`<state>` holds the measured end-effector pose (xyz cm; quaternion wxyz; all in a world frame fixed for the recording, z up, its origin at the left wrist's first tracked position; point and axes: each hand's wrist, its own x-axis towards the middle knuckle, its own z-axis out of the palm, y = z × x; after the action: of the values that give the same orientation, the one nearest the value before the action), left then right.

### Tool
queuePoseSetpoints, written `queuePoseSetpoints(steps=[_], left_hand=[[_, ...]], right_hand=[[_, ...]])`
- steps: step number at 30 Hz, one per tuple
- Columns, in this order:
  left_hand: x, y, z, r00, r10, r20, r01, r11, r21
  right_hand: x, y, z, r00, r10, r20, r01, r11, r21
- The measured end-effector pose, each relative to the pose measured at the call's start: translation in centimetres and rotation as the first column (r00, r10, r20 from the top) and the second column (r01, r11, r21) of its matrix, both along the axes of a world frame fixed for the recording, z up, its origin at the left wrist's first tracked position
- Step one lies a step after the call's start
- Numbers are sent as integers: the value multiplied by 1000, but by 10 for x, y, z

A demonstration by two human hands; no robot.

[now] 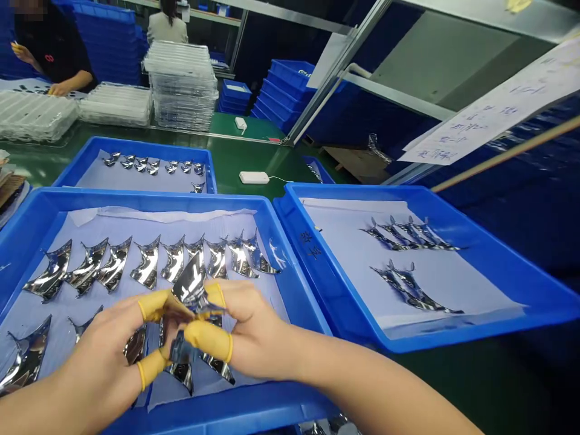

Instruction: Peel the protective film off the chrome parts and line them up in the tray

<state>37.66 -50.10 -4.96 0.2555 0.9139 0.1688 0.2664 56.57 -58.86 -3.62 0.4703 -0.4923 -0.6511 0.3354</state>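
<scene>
A shiny curved chrome part (193,279) is held up over the near blue tray (299,290). My left hand (104,347), with yellow finger cots, pinches it from the left. From the right, my right hand (249,332), also in yellow cots, grips it between thumb and fingers. A small dark blue-grey piece (182,349) shows between the thumbs; whether it belongs to the same part I cannot tell. Below and behind my hands, similar chrome parts (147,261) lie in rows on white paper, some of them partly hidden by my hands.
To the right, another blue tray (335,296) holds several chrome parts (412,232). A further tray (209,172) lies behind. Clear plastic trays (181,90) are stacked across the green table (226,160), near a white box with a cable (254,177). A co-worker (54,54) is at the far left.
</scene>
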Motion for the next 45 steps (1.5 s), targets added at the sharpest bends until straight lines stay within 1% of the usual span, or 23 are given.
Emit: queuePoseSetpoints(steps=[3,6,8,10,13,17,19,23,27,30,34,37,41,45], left_hand=[[-1,3,-3,999,-33,-3,33,995,94],[-5,5,-8,995,-94,-40,98,988,119],[-8,5,-11,990,-123,-64,129,988,86],[-10,4,-12,988,-143,-66,145,989,25],[-10,2,-12,986,-159,-48,156,986,-66],[-10,0,-11,986,-164,-30,159,980,-117],[-11,0,-12,987,-159,-12,156,980,-127],[-9,0,-13,989,-146,14,146,982,-119],[-6,-1,-11,989,-142,32,145,976,-163],[-5,-1,-9,988,-153,39,157,970,-184],[-5,-1,-7,985,-168,24,170,970,-174],[-6,-2,-9,986,-162,25,164,970,-180],[-7,-2,-11,988,-147,46,153,972,-180],[-6,0,-8,988,-153,28,156,976,-153]], right_hand=[[-1,-5,-6,999,17,39,-20,997,70],[-5,-7,-9,998,29,61,-35,994,108],[-6,-8,-8,997,12,73,-21,993,115],[-6,-10,-7,997,-19,71,9,990,140],[-5,-11,-4,999,-37,21,33,984,173],[-4,-11,-2,999,27,-24,-25,998,66],[-4,-10,-3,999,42,-25,-40,998,42],[-4,-11,-2,999,43,-5,-43,998,51],[-3,-12,0,997,50,50,-51,998,26],[-2,-11,1,996,67,60,-68,998,6],[-3,-10,1,997,71,28,-72,997,6],[-3,-10,0,998,67,12,-68,997,42],[-1,-11,-1,996,76,46,-78,996,44],[0,-12,0,993,71,90,-74,997,35]])
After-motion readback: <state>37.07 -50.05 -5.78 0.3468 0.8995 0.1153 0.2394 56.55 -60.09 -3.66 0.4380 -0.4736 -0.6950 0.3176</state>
